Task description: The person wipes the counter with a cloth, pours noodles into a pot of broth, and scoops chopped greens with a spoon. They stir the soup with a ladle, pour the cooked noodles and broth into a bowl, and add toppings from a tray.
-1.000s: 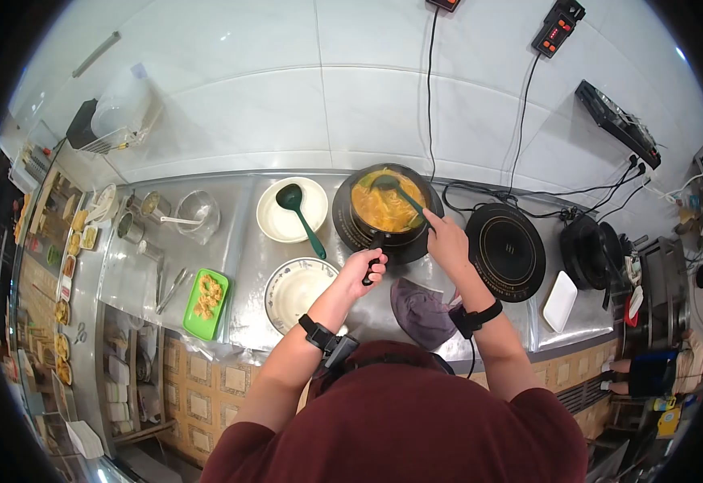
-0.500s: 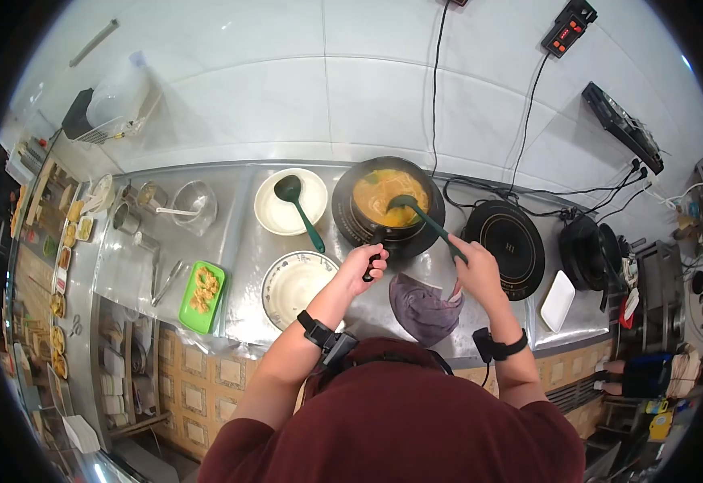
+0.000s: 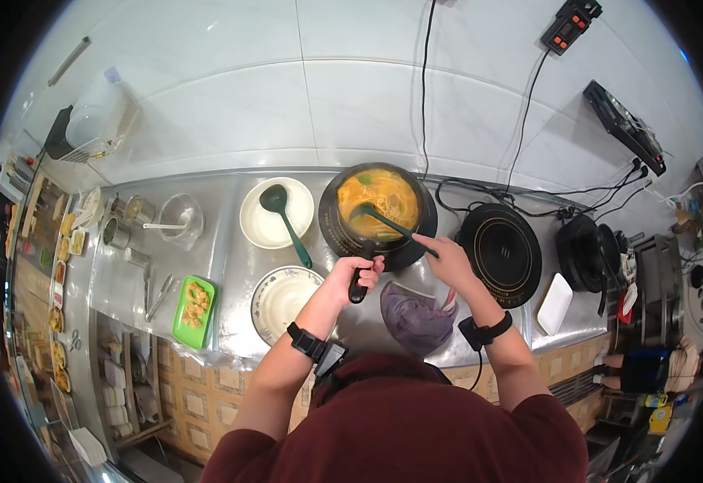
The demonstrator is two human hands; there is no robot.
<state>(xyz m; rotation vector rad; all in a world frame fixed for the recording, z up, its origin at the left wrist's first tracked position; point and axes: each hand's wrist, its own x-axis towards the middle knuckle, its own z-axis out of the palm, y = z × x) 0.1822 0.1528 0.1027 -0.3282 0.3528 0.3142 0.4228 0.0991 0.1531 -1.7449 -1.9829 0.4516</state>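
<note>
My left hand (image 3: 355, 278) is wrapped round the black handle (image 3: 358, 291) of a dark saucepan (image 3: 334, 219). The pan holds orange soup (image 3: 384, 190) with noodles and bits of green, and its body rests on a round black hob (image 3: 425, 233). In my right hand (image 3: 448, 262) is a dark green cooking spoon (image 3: 390, 222), its head partly sunk in the soup at the pan's left side. Below the right hand, a bunched purple-grey cloth (image 3: 417, 320) lies on the steel counter (image 3: 359, 328).
Left of the pan, a white bowl (image 3: 253, 217) carries a green ladle (image 3: 287, 225); a patterned bowl (image 3: 264, 306) stands nearer. Farther left are a green tray (image 3: 184, 332) of food pieces and tongs (image 3: 158, 296). A second hob (image 3: 501, 256) and a white tray (image 3: 556, 304) lie right.
The saucepan looks tilted more toward me, with more soup surface showing. The spoon's head has moved to the pan's left side. My view has shifted slightly.
</note>
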